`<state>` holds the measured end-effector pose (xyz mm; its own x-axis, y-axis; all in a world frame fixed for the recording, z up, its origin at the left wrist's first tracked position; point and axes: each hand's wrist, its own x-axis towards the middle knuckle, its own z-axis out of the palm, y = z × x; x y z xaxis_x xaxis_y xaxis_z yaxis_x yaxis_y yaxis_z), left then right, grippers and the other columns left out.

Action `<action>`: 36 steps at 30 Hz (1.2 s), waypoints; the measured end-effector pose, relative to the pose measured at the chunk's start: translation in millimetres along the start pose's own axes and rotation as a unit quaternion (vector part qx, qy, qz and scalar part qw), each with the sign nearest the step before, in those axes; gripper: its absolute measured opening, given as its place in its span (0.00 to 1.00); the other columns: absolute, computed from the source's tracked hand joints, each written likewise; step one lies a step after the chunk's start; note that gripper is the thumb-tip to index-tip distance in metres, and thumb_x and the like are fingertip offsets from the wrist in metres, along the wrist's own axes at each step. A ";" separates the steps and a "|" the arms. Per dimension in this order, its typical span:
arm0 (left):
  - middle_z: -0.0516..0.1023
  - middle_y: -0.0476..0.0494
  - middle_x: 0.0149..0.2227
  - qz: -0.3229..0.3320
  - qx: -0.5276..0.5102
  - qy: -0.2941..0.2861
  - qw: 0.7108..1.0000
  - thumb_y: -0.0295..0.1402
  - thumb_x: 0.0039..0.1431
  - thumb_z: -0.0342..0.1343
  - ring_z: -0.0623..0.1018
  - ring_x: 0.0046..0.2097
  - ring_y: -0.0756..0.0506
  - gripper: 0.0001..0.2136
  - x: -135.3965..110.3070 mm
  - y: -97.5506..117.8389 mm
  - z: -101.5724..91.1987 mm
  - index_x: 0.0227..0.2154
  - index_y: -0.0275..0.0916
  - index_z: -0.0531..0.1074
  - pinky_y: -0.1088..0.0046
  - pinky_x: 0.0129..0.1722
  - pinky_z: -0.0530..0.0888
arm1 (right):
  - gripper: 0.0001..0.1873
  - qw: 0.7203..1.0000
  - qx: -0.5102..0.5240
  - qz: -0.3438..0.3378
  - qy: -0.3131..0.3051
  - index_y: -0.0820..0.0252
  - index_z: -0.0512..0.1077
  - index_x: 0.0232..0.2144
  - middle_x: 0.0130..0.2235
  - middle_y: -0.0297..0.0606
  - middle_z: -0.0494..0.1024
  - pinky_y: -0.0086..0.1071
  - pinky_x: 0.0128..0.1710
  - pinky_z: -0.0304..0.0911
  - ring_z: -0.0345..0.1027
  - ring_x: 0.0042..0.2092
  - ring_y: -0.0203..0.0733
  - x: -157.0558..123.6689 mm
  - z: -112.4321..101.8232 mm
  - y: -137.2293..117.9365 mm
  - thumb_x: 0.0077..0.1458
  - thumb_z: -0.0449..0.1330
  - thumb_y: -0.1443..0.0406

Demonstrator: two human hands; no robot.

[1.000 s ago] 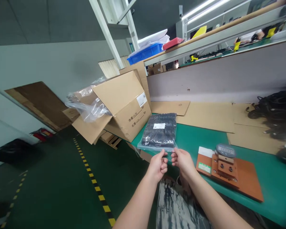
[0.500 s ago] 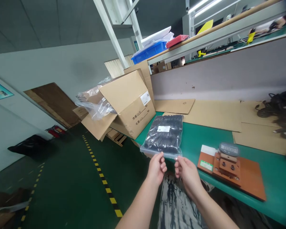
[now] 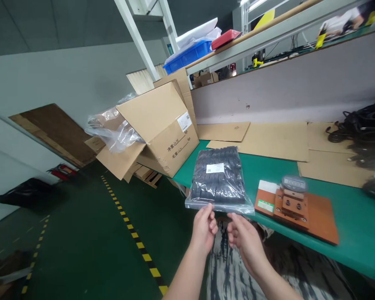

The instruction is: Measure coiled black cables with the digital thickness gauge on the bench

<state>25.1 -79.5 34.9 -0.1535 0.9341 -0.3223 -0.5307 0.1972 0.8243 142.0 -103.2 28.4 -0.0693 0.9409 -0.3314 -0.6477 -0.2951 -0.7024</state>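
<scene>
A clear zip bag (image 3: 218, 177) packed with black ribbed parts lies on the green bench, a white label on its upper face. Its zip edge faces me and overhangs the bench's front edge. My left hand (image 3: 204, 227) pinches that edge near its middle between thumb and forefinger. Just right of it, my right hand (image 3: 244, 241) is by the same edge, fingers loosely bent and a little apart. Its fingertips are at or just below the plastic, and I see nothing held in them.
An open carton (image 3: 171, 141) with plastic film stands left of the bag. A digital gauge (image 3: 294, 183) on an orange base (image 3: 323, 218) sits to the right. Cardboard sheets (image 3: 275, 139) and black cables (image 3: 367, 129) lie behind. A shelf with a blue bin (image 3: 189, 56) hangs above.
The bag's zip edge is spread out wider to the right. My right hand has come off its right end, fingers loosened. My left hand still pinches the edge. The view has shifted slightly.
</scene>
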 end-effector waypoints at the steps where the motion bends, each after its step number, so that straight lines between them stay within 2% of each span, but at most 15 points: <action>1: 0.62 0.57 0.21 -0.004 0.001 -0.011 1.000 0.46 0.46 0.68 0.56 0.16 0.60 0.21 0.3 -4.5 4.2 0.29 0.36 0.66 0.83 0.13 0.52 | 0.30 1.000 -0.002 -0.003 -0.006 0.64 0.71 0.32 0.21 0.31 0.69 0.22 0.14 0.56 0.60 0.19 0.31 3.7 5.4 4.1 0.37 0.72 0.46; 6: 0.57 0.58 0.17 0.001 -0.006 -0.037 0.999 0.45 0.47 0.68 0.53 0.15 0.59 0.22 4.1 -19.3 18.7 0.23 0.38 0.60 0.83 0.12 0.52 | 0.30 0.998 0.000 -0.050 0.036 0.64 0.68 0.23 0.18 0.28 0.65 0.19 0.12 0.48 0.55 0.16 0.27 18.1 24.2 8.9 0.34 0.73 0.46; 9: 0.55 0.59 0.16 0.008 -0.010 -0.037 0.999 0.43 0.46 0.69 0.52 0.15 0.59 0.22 5.8 -18.0 18.8 0.22 0.38 0.60 0.83 0.12 0.52 | 0.30 0.996 -0.003 -0.067 0.064 0.65 0.67 0.20 0.16 0.28 0.64 0.20 0.12 0.49 0.53 0.15 0.26 19.5 28.0 5.1 0.34 0.73 0.46; 14: 0.56 0.58 0.18 0.008 -0.015 -0.032 0.999 0.42 0.45 0.69 0.53 0.16 0.59 0.21 4.2 -14.0 19.3 0.23 0.37 0.61 0.83 0.12 0.51 | 0.28 0.992 -0.009 -0.076 0.097 0.64 0.65 0.16 0.13 0.29 0.62 0.21 0.12 0.48 0.52 0.14 0.28 21.9 24.5 -1.9 0.36 0.72 0.48; 19: 0.57 0.58 0.20 0.007 -0.029 -0.007 1.000 0.42 0.45 0.70 0.52 0.17 0.59 0.20 2.5 -11.2 19.0 0.27 0.36 0.64 0.83 0.13 0.50 | 0.26 0.989 0.004 -0.081 0.120 0.64 0.64 0.17 0.16 0.30 0.64 0.21 0.13 0.49 0.54 0.16 0.28 21.0 11.5 -12.0 0.36 0.72 0.50; 24: 0.55 0.59 0.21 0.044 -0.066 0.052 0.995 0.42 0.40 0.72 0.52 0.17 0.60 0.23 6.0 -0.7 3.3 0.27 0.37 0.63 0.84 0.13 0.50 | 0.27 0.988 0.032 -0.078 0.126 0.62 0.63 0.20 0.18 0.29 0.65 0.21 0.13 0.49 0.54 0.16 0.28 15.0 3.2 -18.9 0.35 0.72 0.50; 28: 0.58 0.58 0.22 0.053 -0.083 0.070 0.993 0.42 0.40 0.72 0.53 0.17 0.60 0.23 9.7 6.4 -14.1 0.29 0.36 0.65 0.84 0.13 0.51 | 0.27 0.990 0.026 -0.069 0.118 0.62 0.64 0.21 0.19 0.30 0.66 0.21 0.14 0.51 0.56 0.17 0.29 11.0 1.3 -18.4 0.37 0.72 0.49; 33: 0.58 0.59 0.22 0.097 -0.105 0.107 0.984 0.42 0.40 0.73 0.53 0.17 0.61 0.24 21.3 21.4 -38.0 0.26 0.37 0.61 0.85 0.13 0.51 | 0.28 0.991 0.011 -0.066 0.119 0.63 0.66 0.24 0.19 0.30 0.67 0.21 0.14 0.50 0.56 0.18 0.30 7.0 -0.7 -20.7 0.36 0.72 0.47; 36: 0.58 0.59 0.22 0.110 -0.103 0.101 0.983 0.41 0.40 0.73 0.54 0.17 0.61 0.24 24.0 28.5 -46.8 0.26 0.37 0.60 0.85 0.13 0.52 | 0.29 0.991 0.004 -0.066 0.113 0.62 0.65 0.23 0.19 0.30 0.66 0.22 0.14 0.50 0.55 0.17 0.30 6.7 -2.0 -22.2 0.35 0.72 0.46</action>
<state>-32.7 -65.4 28.8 -0.4351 0.8653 -0.2489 -0.6205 -0.0879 0.7792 157.4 -90.6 40.5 0.1881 0.9098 -0.3699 -0.6458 -0.1691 -0.7445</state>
